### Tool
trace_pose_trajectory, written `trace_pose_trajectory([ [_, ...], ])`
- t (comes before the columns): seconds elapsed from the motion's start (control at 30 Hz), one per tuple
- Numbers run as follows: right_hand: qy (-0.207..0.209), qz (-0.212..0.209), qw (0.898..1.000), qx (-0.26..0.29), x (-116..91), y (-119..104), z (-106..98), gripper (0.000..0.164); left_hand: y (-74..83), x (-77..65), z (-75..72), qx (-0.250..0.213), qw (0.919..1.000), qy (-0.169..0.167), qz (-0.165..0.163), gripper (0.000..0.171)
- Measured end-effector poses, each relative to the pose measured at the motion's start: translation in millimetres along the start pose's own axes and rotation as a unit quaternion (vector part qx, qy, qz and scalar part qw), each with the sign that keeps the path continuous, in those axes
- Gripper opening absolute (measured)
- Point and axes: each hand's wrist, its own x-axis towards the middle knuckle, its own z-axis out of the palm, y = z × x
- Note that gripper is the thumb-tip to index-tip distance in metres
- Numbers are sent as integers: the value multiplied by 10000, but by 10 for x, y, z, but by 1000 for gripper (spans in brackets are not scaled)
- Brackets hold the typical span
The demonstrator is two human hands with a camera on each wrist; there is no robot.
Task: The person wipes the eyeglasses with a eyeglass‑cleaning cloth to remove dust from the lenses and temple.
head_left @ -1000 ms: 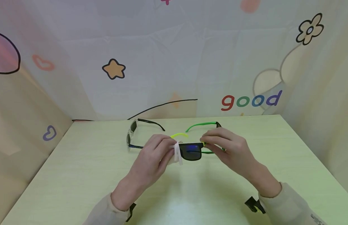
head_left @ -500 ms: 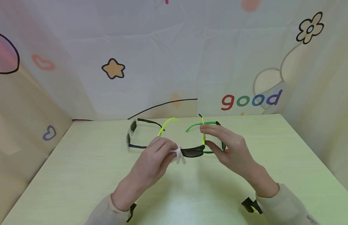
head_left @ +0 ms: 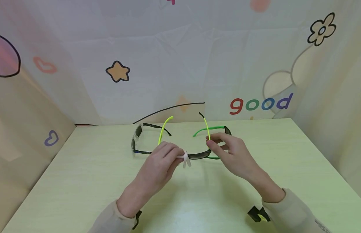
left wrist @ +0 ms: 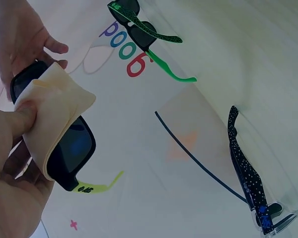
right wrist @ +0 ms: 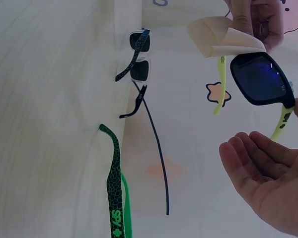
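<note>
The left hand's fingers pinch a pale cloth folded over the front of the yellow-armed sunglasses, held up above the surface between both hands, arms unfolded. The right hand is loosely spread at one yellow arm, thumb by the frame's corner; whether its fingers touch is hard to tell. Beyond lie a clear-framed pair, left, and a green-armed pair, right

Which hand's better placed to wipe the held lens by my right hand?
Probably the left hand: it pinches the cloth over the sunglasses, beside that lens; the right hand, at the yellow temple, holds no cloth.
</note>
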Motion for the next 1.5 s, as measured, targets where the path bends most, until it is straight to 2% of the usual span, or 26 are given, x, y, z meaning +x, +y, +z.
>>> trace_pose_trajectory([
  [0.13, -89, 130, 9996, 219, 4, -12, 37, 20, 6, -2, 6, 228, 9997, -4, 88, 20],
  [0.4, -189, 248, 9980, 546, 13, -44, 36, 12, 4, -12, 7, 880, 9953, -44, 401, 21],
  [0.67, -593, 555, 9933, 824, 0, -65, 6, 9, 1, -32, 25, 1355, 9891, -123, 569, 20],
  [0.9, -756, 635, 9892, 1087, -15, -74, -30, 10, 19, -31, 22, 1428, 9883, -182, 506, 16],
  [1.2, -742, 686, 9905, 932, -28, -96, -40, 8, 22, -37, 52, 1618, 9843, -61, 709, 19],
  [1.33, -715, 768, 9902, 926, -37, -118, -34, 10, 46, 2, 67, 1674, 9834, -221, 663, 19],
  [1.5, -662, 744, 9906, 934, -46, -120, -20, 15, 84, 39, 94, 1467, 9864, -580, 460, 22],
])
